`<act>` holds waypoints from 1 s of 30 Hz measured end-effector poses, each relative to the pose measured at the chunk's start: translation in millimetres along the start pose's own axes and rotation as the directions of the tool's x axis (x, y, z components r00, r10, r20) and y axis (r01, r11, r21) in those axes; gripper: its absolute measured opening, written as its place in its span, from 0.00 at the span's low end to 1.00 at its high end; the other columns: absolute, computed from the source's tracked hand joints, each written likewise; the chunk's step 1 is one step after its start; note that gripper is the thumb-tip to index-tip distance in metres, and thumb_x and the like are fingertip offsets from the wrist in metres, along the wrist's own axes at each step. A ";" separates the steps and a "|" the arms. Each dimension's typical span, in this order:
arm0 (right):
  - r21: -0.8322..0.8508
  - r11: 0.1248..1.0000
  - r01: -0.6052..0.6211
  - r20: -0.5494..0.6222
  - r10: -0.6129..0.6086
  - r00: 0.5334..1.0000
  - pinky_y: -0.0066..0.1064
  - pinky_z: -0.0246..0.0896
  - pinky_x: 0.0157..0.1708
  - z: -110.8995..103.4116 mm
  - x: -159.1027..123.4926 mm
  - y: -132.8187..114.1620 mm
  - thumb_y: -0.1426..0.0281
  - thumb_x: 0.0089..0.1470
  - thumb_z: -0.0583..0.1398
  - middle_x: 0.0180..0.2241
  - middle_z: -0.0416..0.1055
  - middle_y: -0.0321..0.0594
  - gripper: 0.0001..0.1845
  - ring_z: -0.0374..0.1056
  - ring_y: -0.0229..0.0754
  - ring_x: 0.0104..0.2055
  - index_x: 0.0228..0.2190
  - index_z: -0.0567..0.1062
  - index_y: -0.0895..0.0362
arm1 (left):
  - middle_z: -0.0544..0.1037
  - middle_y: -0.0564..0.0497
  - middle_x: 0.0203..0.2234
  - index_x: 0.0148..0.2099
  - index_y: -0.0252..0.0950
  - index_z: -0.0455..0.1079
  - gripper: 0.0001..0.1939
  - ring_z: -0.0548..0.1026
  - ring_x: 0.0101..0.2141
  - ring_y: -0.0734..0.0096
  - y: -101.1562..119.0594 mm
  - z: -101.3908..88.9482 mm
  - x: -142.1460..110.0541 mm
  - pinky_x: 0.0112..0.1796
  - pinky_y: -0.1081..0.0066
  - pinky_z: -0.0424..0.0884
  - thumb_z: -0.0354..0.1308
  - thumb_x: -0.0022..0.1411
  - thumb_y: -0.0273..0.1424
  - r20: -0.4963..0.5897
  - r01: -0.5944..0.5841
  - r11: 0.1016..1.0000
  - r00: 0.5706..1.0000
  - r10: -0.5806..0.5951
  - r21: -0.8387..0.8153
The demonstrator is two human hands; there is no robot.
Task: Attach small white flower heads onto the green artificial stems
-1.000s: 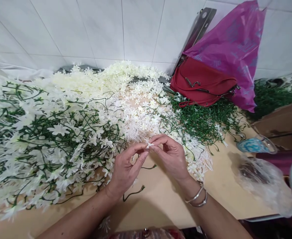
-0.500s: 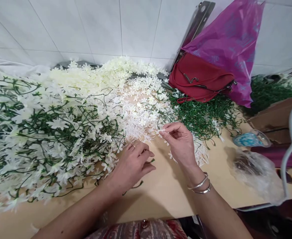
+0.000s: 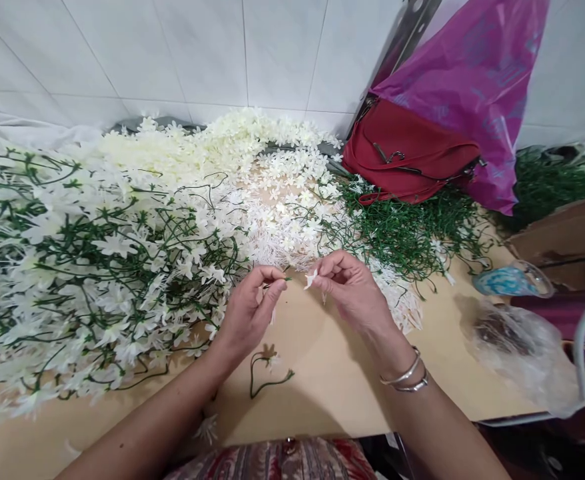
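My left hand [image 3: 250, 310] pinches the tip of a thin green stem [image 3: 283, 280] between thumb and fingers. My right hand [image 3: 352, 290] is closed on a small white flower [image 3: 311, 278], held just right of the stem tip. Both hands hover over the tan table [image 3: 317, 380], at the near edge of a pile of loose white flowers [image 3: 292, 227]. A loose green stem [image 3: 265, 373] lies on the table below my left hand. Two bangles ring my right wrist.
A big heap of green stems with white flowers [image 3: 97, 267] fills the left. Bare green stems [image 3: 412, 233] lie to the right, behind them a red bag [image 3: 412, 157] and a purple plastic bag [image 3: 477, 87]. A clear plastic bag [image 3: 522, 350] and cardboard box [image 3: 562, 240] sit at far right.
My left hand dropped to the table, then rose with a green stem. My right hand reached into the white pile and came back with a flower beside the stem tip.
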State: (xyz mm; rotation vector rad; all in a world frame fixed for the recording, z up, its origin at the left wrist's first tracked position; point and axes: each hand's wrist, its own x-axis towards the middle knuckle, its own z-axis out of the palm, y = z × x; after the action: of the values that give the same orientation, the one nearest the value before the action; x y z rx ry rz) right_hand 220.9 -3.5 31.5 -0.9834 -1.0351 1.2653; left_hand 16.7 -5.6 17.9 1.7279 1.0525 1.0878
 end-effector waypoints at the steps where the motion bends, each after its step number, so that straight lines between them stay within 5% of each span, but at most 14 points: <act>1: 0.012 1.000 -0.024 0.016 0.024 1.000 0.31 0.65 0.36 2.1 -0.4 0.0 0.66 0.41 0.78 0.28 0.77 0.33 0.17 0.70 0.38 0.31 0.25 0.76 0.52 | 0.74 0.52 0.35 0.45 0.38 0.69 0.06 0.72 0.36 0.69 0.0 -0.8 0.5 0.40 0.69 0.66 0.54 0.76 0.34 0.002 0.046 0.997 0.999 -0.046 -0.066; 6: 0.040 0.996 -0.082 0.033 0.081 0.996 0.30 0.65 0.34 8.9 -1.3 0.5 0.63 0.39 0.80 0.27 0.76 0.32 0.19 0.69 0.36 0.29 0.24 0.76 0.52 | 0.73 0.52 0.33 0.46 0.38 0.70 0.09 0.69 0.34 0.70 -2.5 0.4 -0.3 0.37 0.71 0.65 0.56 0.75 0.37 0.070 0.117 0.970 0.992 -0.105 -0.212; 19: 0.013 0.967 -0.256 0.171 0.251 0.953 0.31 0.62 0.34 1.3 -4.7 -4.0 0.65 0.42 0.78 0.27 0.74 0.31 0.18 0.65 0.36 0.29 0.26 0.75 0.53 | 0.72 0.53 0.33 0.42 0.38 0.71 0.06 0.69 0.35 0.71 1.9 -0.8 -0.8 0.38 0.70 0.65 0.57 0.74 0.33 0.132 0.013 0.991 0.991 0.005 -0.134; 30: -0.006 0.934 -0.356 0.192 0.351 0.917 0.30 0.58 0.32 -1.4 -1.7 9.7 0.64 0.42 0.78 0.26 0.71 0.28 0.19 0.63 0.34 0.28 0.26 0.74 0.53 | 0.77 0.53 0.26 0.38 0.35 0.70 0.17 0.75 0.30 0.73 -9.7 8.3 -0.5 0.36 0.72 0.73 0.62 0.69 0.45 0.262 0.332 0.854 0.935 -0.240 -0.402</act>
State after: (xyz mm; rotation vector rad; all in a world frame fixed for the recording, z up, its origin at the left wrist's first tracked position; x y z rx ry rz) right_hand 219.8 -4.7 21.7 -1.0748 -1.0081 1.6962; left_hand 22.2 -4.8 6.4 1.2381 0.8245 0.8548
